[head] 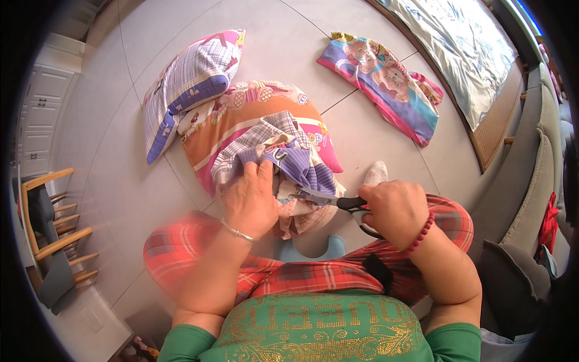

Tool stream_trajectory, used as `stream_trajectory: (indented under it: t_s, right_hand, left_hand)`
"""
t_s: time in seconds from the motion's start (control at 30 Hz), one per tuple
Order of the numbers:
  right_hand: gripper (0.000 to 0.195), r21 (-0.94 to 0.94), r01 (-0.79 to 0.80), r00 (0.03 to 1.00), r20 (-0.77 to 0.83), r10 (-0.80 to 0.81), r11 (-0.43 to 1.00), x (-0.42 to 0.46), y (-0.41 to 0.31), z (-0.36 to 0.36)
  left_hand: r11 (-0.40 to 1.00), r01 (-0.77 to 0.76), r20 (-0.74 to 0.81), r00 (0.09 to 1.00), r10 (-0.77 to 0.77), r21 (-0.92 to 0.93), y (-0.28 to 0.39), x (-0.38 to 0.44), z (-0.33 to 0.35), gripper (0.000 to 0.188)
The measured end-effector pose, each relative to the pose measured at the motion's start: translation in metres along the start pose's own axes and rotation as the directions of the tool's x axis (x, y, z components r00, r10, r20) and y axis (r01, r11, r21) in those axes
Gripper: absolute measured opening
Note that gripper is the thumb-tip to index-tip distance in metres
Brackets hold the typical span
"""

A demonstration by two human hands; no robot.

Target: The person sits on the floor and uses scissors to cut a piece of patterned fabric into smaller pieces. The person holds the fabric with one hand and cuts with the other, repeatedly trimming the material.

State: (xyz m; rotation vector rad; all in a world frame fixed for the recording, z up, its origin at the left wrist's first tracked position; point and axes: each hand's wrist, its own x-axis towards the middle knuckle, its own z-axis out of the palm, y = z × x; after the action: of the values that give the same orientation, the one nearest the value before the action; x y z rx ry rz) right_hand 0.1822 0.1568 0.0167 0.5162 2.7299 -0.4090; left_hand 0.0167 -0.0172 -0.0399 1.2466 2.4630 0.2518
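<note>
My right hand [398, 212] grips the black handles of a pair of scissors [323, 197]. The blades are parted and point left, their tips at the folds of a bunched plaid and purple cloth [289, 149]. On the left part of that cloth lies my left hand [251, 199], its fingers pressed into the folds; the fingertips are partly hidden, so its hold is not fully clear. Under the cloth is an orange and pink printed pillow [203, 149]. A plaid and blue pillow [199, 77] leans against its upper left side.
A folded cloth printed with bears [389, 86] lies on the tiled floor at upper right. Beyond it is a mat with a pale sheet [461, 50]. A grey sofa [533, 181] stands right, wooden-framed chairs [63, 244] left. A socked foot [376, 173] shows beside the scissors.
</note>
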Motion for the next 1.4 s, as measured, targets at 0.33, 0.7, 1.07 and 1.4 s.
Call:
stream_trajectory:
  t_s: [0.33, 0.7, 1.07, 1.4]
  right_hand:
    - [0.022, 0.176, -0.047, 0.987, 0.162, 0.019, 0.983, 0.003, 0.024, -0.022]
    - [0.032, 0.741, -0.143, 0.868, 0.412, -0.277, 0.656, 0.023, 0.033, -0.018]
    - [0.030, 0.894, -0.244, 0.861, 0.378, -0.340, 0.376, 0.015, 0.056, -0.032]
    - [0.028, 0.735, -0.207, 0.858, 0.454, -0.241, 0.645, 0.036, 0.019, -0.013]
  left_hand:
    - [0.998, -0.010, -0.037, 0.999, 0.007, -0.060, -0.010, 0.004, 0.004, 0.024]
    - [0.994, 0.047, -0.062, 0.997, -0.054, -0.096, -0.017, 0.008, 0.012, 0.017]
    - [0.979, 0.101, 0.031, 0.995, -0.097, -0.177, -0.018, 0.011, 0.009, 0.026]
    - [0.980, 0.059, -0.030, 0.997, -0.066, -0.188, -0.022, 0.009, 0.011, 0.022]
